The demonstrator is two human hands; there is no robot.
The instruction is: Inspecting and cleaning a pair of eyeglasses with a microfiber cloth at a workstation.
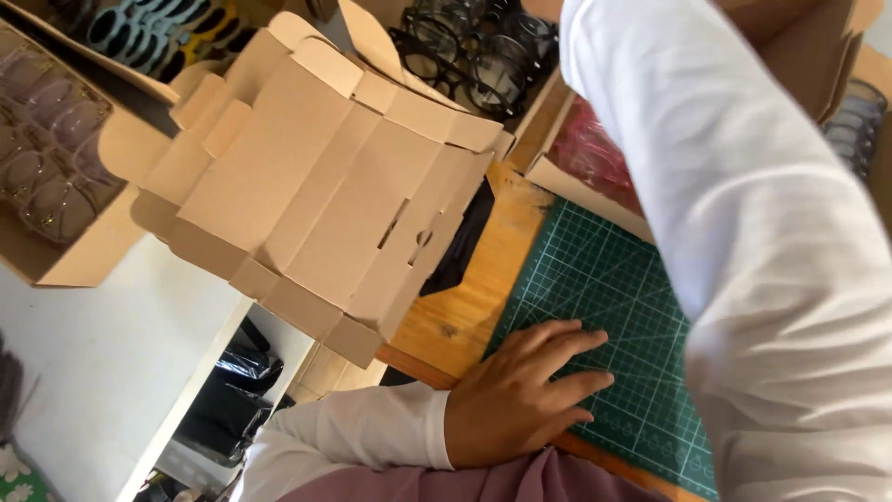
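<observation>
Green gridded cutting mat (pixel 604 279) lies on your wooden desk (pixel 465 307), your left hand (pixel 520 395) pressing flat on its near corner, fingers spread. Your right hand is hidden past its white sleeve (pixel 743 232), so its grip is unclear. Stacked flat tan cardboard box blanks (pixel 316 186) sit just left; next, steady the mat.

Your right hand's out of view: the white sleeve (pixel 734 223) runs off the top edge, so can't tell what it grips. That arm covers most of the green cutting mat (pixel 595 279) and the red items (pixel 595 153) in the box behind. Flat cardboard blank (pixel 316 186) hides whatever's under it, incl. part of the black piece (pixel 460 251). Your left hand (pixel 520 395) lies palm down, underside hidden. Black glasses (pixel 465 46) are cut off at the top edge; pale frames (pixel 42 139) at the left edge, blurred.
</observation>
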